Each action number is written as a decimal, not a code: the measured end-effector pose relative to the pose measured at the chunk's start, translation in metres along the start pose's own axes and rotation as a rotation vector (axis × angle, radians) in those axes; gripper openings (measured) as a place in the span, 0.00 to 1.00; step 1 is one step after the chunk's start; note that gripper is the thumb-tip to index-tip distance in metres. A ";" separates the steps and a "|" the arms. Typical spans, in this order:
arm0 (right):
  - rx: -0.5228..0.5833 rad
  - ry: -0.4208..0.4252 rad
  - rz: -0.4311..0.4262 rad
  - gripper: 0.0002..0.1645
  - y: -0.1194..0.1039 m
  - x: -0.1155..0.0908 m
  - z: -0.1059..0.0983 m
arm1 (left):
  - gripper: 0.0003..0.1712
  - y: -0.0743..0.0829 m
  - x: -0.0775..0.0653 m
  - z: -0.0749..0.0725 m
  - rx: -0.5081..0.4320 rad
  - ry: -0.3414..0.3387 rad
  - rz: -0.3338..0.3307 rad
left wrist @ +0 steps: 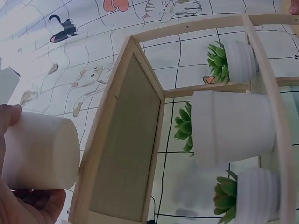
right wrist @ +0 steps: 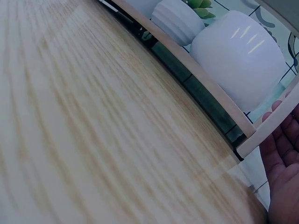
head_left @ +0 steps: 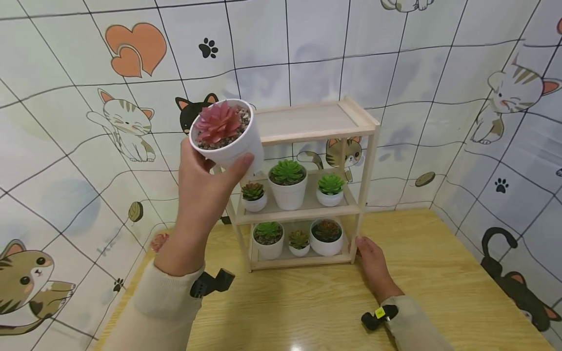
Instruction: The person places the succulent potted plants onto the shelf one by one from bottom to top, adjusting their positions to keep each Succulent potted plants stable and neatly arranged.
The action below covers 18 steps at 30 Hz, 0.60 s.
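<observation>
My left hand (head_left: 199, 195) grips a white pot with a pink succulent (head_left: 219, 122), thumb on its near side, tilted so the stones inside show. It is held at the left end of the shelf's top board (head_left: 303, 119); in the left wrist view the pot's base (left wrist: 66, 154) faces that board. My right hand (head_left: 373, 263) holds the lower right post of the wooden shelf (head_left: 368, 165), its fingertips (right wrist: 267, 116) showing past the post. On the middle tier stand a larger potted green succulent (head_left: 287, 187) and two small ones (head_left: 330, 190), (head_left: 253, 197).
The bottom tier carries three more potted succulents, a green one (head_left: 269, 239), a small one (head_left: 299, 242) and a reddish one (head_left: 326, 237). Another pink plant (head_left: 159, 242) shows partly behind my left forearm. Cat-patterned walls (head_left: 307, 29) enclose the wooden table (head_left: 272, 302).
</observation>
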State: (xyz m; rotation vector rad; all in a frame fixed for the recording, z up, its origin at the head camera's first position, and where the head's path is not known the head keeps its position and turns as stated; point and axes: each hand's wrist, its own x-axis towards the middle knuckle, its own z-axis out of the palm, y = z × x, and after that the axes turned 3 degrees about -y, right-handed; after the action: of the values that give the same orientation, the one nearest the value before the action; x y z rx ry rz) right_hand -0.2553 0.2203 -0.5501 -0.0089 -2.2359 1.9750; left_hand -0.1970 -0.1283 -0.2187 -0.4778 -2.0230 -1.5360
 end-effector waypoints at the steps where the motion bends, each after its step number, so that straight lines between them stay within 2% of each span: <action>1: -0.001 0.001 0.001 0.33 0.000 0.000 0.000 | 0.50 0.003 0.003 0.001 0.006 -0.006 0.008; 4: -0.004 0.002 0.004 0.33 0.002 -0.001 0.000 | 0.52 0.008 0.012 0.004 0.028 -0.008 0.024; 8: -0.008 -0.001 -0.001 0.32 0.002 -0.002 -0.001 | 0.53 0.011 0.025 0.007 0.052 -0.014 0.013; 11: -0.007 -0.004 -0.008 0.31 0.001 -0.002 -0.001 | 0.55 0.009 0.036 0.009 0.081 -0.027 -0.014; 18: 0.013 -0.010 -0.013 0.32 0.002 0.001 -0.001 | 0.57 0.006 0.058 0.013 0.111 -0.004 -0.019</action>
State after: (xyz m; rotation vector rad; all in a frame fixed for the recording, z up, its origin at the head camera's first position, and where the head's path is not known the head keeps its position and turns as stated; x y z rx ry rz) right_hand -0.2561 0.2214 -0.5520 0.0164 -2.2235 1.9873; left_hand -0.2416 -0.1169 -0.1809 -0.4193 -2.1081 -1.4260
